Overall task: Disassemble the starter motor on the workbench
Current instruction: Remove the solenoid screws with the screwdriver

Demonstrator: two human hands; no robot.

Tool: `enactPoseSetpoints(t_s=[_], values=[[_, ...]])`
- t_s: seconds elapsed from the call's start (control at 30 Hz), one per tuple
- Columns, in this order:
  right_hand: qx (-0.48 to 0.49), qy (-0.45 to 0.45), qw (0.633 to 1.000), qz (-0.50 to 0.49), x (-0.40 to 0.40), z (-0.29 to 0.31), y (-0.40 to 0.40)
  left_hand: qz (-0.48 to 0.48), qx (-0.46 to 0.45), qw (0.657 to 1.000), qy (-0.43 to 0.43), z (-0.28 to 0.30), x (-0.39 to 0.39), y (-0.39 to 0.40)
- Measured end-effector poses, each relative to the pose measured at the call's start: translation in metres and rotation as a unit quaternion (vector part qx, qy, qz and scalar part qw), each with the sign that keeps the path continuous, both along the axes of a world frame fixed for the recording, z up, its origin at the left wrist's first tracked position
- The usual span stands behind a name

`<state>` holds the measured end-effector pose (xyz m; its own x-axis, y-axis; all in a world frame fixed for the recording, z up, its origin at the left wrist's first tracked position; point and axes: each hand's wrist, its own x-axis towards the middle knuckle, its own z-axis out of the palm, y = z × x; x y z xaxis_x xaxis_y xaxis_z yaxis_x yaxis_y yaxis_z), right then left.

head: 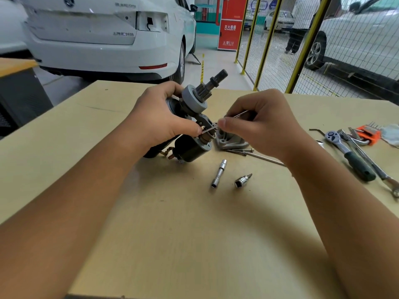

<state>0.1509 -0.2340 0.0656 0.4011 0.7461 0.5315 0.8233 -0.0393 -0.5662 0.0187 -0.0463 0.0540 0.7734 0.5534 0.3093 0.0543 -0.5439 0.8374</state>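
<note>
Starter motor [190, 124] is being held up over the far middle of our workbench [172, 223]: we are gripping it with our left hand [159, 117] while our right hand [257, 124] is pinching a thin rod [226, 121], probably freeing a pin by the solenoid. Next, a steady pull. No readable markings.

Single view only, head-mounted, looking forward and steeply down over the workbench [194, 234]. Wide-angle lens; straight edges bow near the frame borders. The workbench sits close, filling the lower two thirds. Beyond its far edge the view reaches a white car [97, 39] and, right of it, yellow mesh fencing [280, 50].
</note>
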Motion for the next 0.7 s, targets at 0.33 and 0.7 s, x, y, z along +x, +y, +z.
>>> enactPoseSetpoints(t_s=[0.33,0.7], values=[[-0.014,0.02,1.0,0.003,-0.0024,-0.0024,0.0042,0.012,0.004,1.0,-0.002,0.0022,-0.0004,-0.0048],[-0.012,0.062,0.998,-0.006,-0.0058,-0.0019,0.0052,0.004,0.003,1.0,-0.002,0.0013,-0.0007,-0.0036]])
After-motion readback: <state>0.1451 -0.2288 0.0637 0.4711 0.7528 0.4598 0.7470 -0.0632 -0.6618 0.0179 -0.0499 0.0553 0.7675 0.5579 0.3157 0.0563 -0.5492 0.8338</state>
